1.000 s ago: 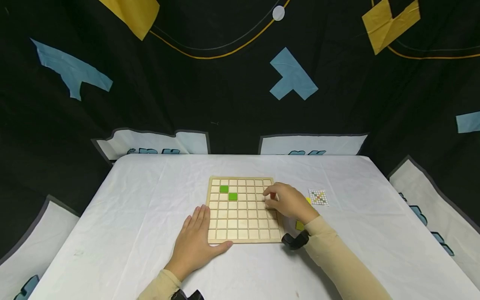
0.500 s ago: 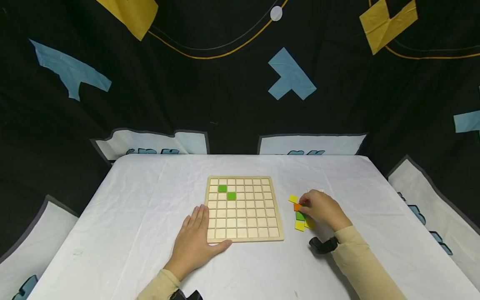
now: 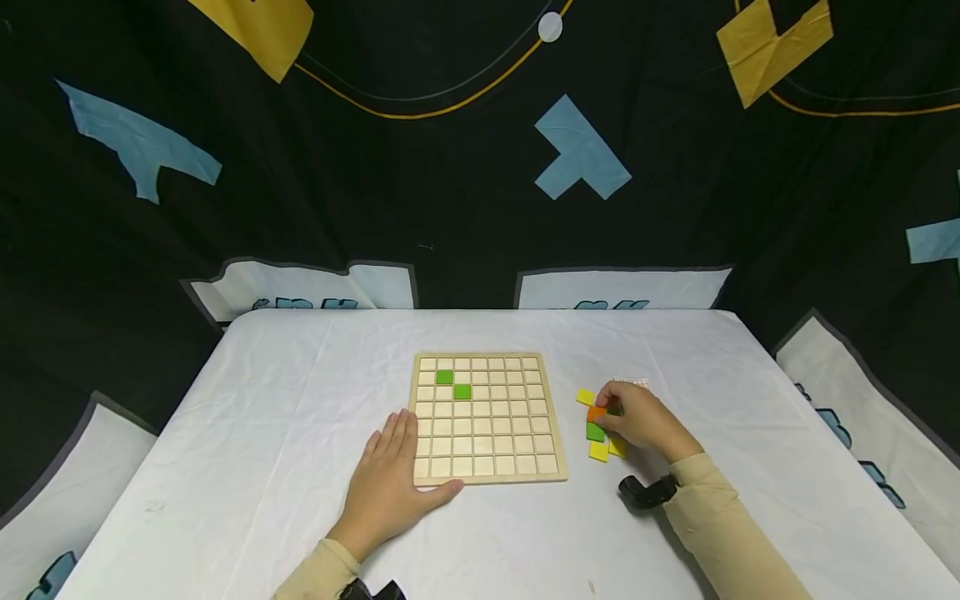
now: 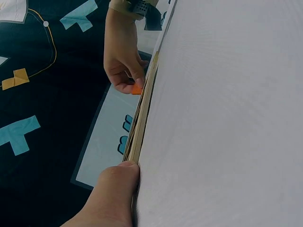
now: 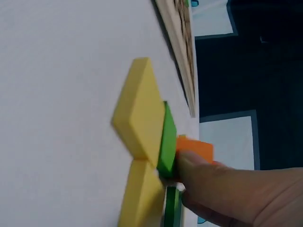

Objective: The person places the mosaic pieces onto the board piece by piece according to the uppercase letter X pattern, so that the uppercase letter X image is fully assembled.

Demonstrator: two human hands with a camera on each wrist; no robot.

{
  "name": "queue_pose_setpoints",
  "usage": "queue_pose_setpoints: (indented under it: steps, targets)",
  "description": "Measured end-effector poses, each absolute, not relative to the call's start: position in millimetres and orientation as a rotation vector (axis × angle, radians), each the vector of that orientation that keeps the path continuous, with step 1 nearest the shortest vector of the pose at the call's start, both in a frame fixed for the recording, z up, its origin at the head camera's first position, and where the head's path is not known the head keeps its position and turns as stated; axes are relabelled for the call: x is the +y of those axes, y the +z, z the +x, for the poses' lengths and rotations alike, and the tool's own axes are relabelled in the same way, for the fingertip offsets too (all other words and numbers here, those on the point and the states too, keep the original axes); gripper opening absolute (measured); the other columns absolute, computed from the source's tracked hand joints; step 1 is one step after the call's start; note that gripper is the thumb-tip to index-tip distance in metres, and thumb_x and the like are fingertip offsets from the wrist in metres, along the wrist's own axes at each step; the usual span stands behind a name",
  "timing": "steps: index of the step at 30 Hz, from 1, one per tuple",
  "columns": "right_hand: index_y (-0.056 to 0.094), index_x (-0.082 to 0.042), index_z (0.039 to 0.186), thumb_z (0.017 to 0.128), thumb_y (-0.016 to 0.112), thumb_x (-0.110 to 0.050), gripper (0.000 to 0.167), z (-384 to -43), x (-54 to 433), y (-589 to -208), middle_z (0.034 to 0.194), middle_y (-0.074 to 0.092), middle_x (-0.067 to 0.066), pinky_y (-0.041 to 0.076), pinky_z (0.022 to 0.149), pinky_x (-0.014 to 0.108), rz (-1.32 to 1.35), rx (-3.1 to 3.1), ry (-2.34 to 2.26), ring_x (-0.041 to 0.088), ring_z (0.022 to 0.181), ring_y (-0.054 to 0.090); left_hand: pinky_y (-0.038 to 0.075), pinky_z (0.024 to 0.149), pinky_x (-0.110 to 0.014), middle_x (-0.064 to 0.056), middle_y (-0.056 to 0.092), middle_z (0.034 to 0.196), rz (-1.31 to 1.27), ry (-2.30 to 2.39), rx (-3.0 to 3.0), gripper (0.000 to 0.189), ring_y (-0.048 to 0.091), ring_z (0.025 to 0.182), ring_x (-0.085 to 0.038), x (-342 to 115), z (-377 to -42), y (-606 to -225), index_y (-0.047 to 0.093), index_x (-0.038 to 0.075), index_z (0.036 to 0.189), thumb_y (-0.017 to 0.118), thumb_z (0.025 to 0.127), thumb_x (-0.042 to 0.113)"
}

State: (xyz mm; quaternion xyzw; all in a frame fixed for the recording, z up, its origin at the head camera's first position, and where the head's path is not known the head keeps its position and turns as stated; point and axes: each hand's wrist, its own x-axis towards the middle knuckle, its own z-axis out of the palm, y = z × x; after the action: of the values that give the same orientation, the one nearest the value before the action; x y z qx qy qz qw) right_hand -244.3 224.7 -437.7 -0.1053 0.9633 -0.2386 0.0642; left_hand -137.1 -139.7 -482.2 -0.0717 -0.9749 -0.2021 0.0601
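My right hand (image 3: 647, 421) pinches an orange square tile (image 5: 202, 149) between thumb and fingers, tipped up in the right wrist view. Around it are a green tile (image 3: 595, 432) and several yellow tiles (image 3: 597, 451); another green one is partly hidden by the hand. A wooden grid board (image 3: 487, 479) lies left of these, with two green tiles (image 3: 445, 377) in its squares near the far left corner. My left hand (image 3: 382, 483) rests with straight fingers along the board's left edge, its thumb at the near edge.
A small printed card (image 3: 632, 382) with a coloured grid lies behind my right hand, mostly covered by it. White cloth (image 3: 300, 375) covers the table. A dark curtain (image 3: 450, 192) hangs behind the far edge.
My right hand has moved from the board's right edge rightward to the loose tiles and has taken hold of the orange one. My left hand has stayed in place.
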Motion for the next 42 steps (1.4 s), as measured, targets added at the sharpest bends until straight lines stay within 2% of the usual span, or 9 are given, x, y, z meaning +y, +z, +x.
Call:
queue_pose_setpoints:
  steps: [6, 16, 25, 31, 42]
  targets:
    - [0.062, -0.014, 0.094, 0.089, 0.075, -0.019, 0.014, -246, 208, -430, 0.091, 0.064, 0.003, 0.045, 0.063, 0.027, -0.294, 2.885, -0.891, 0.019, 0.076, 0.054, 0.018, 0.123, -0.054, -0.021, 0.022, 0.163, -0.218, -0.615, -2.939, 0.124, 0.019, 0.153, -0.036, -141, -137, -483, 0.022, -0.006, 0.154, 0.06, 0.075, 0.081]
    - [0.065, -0.018, 0.096, 0.09, 0.075, -0.021, 0.012, -246, 140, -431, 0.088, 0.065, -0.003, 0.042, 0.054, 0.025, -0.462, 2.823, -1.066, 0.013, 0.064, 0.051, 0.018, 0.124, -0.054, -0.021, 0.022, 0.163, -0.227, -0.62, -2.941, 0.123, 0.019, 0.153, -0.036, -140, -137, -482, 0.022, -0.007, 0.154, 0.06, 0.076, 0.08]
    - [0.066, -0.021, 0.095, 0.09, 0.074, -0.024, 0.01, -244, 93, -447, 0.084, 0.065, -0.01, 0.049, 0.079, 0.032, -0.612, 2.835, -1.086, 0.008, 0.082, 0.059, 0.019, 0.123, -0.054, -0.022, 0.022, 0.163, -0.224, -0.599, -2.955, 0.123, 0.02, 0.153, -0.036, -140, -137, -482, 0.022, -0.007, 0.154, 0.059, 0.076, 0.081]
    - [0.068, -0.023, 0.098, 0.091, 0.073, -0.028, 0.01, -246, 80, -452, 0.084, 0.065, -0.011, 0.05, 0.079, 0.031, -0.653, 2.881, -1.012, 0.008, 0.08, 0.059, 0.02, 0.123, -0.054, -0.021, 0.023, 0.163, -0.222, -0.585, -2.946, 0.124, 0.021, 0.153, -0.036, -141, -138, -483, 0.023, -0.006, 0.154, 0.058, 0.076, 0.083]
    - [0.075, -0.019, 0.104, 0.094, 0.069, -0.03, 0.016, -242, 78, -451, 0.101, 0.064, -0.005, 0.051, 0.084, 0.035, -0.744, 2.961, -0.816, 0.014, 0.095, 0.059, 0.019, 0.123, -0.054, -0.021, 0.023, 0.163, -0.225, -0.598, -2.948, 0.124, 0.02, 0.153, -0.036, -140, -138, -484, 0.023, -0.006, 0.154, 0.057, 0.076, 0.084]
